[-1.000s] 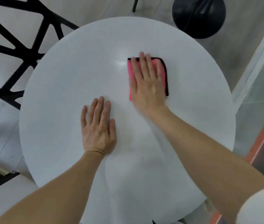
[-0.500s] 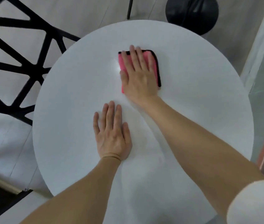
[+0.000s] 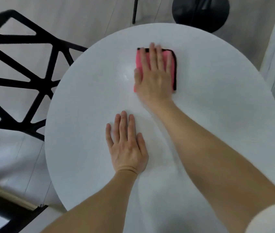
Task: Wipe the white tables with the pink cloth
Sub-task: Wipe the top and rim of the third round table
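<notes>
Since a second ago our right hand (image 3: 153,78) has slid the pink cloth (image 3: 138,61) leftward, just beyond the left hand (image 3: 126,145); both hands lie flat, fingers straight, on the white tabletop (image 3: 217,115). We judge it soft, light, easily bunched: press its middle

The round white worktop (image 3: 217,115) carries a folded pink cloth with black edging (image 3: 171,64) toward its far side.

Soft, even light; small glare spot on white table (image 3: 86,101); motion blur throughout; wide-angle bending at edges.
</notes>
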Motion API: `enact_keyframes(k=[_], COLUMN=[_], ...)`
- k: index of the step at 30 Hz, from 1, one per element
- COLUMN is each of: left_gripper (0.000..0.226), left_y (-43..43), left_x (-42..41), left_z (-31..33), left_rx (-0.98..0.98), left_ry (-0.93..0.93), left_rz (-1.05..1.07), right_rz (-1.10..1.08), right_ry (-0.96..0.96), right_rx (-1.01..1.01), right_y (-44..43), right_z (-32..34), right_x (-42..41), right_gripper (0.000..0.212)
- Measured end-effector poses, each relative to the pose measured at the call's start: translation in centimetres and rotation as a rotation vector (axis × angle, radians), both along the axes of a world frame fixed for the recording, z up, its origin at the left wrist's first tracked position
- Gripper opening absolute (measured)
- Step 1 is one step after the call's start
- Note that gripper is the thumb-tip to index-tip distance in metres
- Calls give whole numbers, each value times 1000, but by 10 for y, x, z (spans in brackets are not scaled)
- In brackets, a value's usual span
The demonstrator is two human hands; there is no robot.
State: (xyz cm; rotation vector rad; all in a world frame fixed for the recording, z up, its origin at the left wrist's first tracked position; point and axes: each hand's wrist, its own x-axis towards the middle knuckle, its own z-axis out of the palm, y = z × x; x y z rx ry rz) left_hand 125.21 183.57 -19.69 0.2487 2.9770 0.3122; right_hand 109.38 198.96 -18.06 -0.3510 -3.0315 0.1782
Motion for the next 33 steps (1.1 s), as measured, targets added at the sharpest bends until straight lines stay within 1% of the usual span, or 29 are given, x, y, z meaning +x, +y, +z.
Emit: enact_keyframes(k=[2, 3, 4, 5, 6, 7, 10, 12, 13, 14, 15, 16, 19, 20, 21, 22, 24, 27, 29, 31, 33], left_gripper=[64, 64, 65, 65, 65, 65, 65, 65, 65, 65, 65, 65, 65, 66, 66, 66, 67, 68, 68, 67, 67], left_y=[-1, -1, 0, 0, 0, -1, 1, 2, 1, 0, 0, 0, 0, 0, 0, 1, -1, 1, 2, 2, 2], left_x=[0, 0, 0, -1, -1, 0, 1, 0, 0, 1, 1, 1, -1, 0, 0, 0, -1, 0, 0, -1, -1], left_z=[0, 0, 0, 0, 0, 0, 0, -1, 0, 0, 0, 0, 0, 0, 0, 0, -1, 2, 4, 5, 4], left_rx=[-3, -4, -8, -14, -18, -21, -17, -19, -23, -25, -25, -24, -29, -34, -40, -41, -33, -36, -40, -48, -42], left_ry=[5, 6, 4, 3, 4, 7, 1, 2, 3, 2, 3, 3, -4, -5, -4, -5, -9, -19, -29, -23, -19], left_rz=[3, 4, 2, 1, 1, 3, -2, -1, 1, 0, -2, -2, 13, 17, 14, 8, 12, 23, 19, 14, 18], right_rz=[323, 429, 488, 495, 440, 325, -116, -391, -493, -535, -494, -361, 250, 366, 423, 435, 347, -7, -217, -445, -644], right_ry=[-45, -53, -41, -20, 0, 11, 5, -30, -39, -22, 8, 26, -27, -32, -17, 20, 52, 12, -15, -46, -34], right_rx=[-35, -42, -42, -41, -35, -18, 32, 13, -4, -16, -13, -10, -18, -31, -43, -53, -34, 34, 57, 43, 41], right_y=[-46, -48, -36, -16, 11, 42, 134, 149, 136, 116, 89, 59, -26, -37, -33, -18, 32, 121, 167, 176, 145], right_z=[2, 3, 1, -1, -3, -4, -1, 2, 2, 1, 2, 2, 1, 2, 1, -1, -4, -1, 2, 0, -1], right_x=[-7, -9, -10, -7, -1, 9, 46, 52, 47, 39, 29, 19, 0, -2, -2, 1, 23, 90, 142, 165, 153], right_gripper=[64, 63, 63, 63, 62, 61, 62, 67, 69, 69, 68, 67, 65, 65, 64, 63, 62, 62, 62, 64, 64])
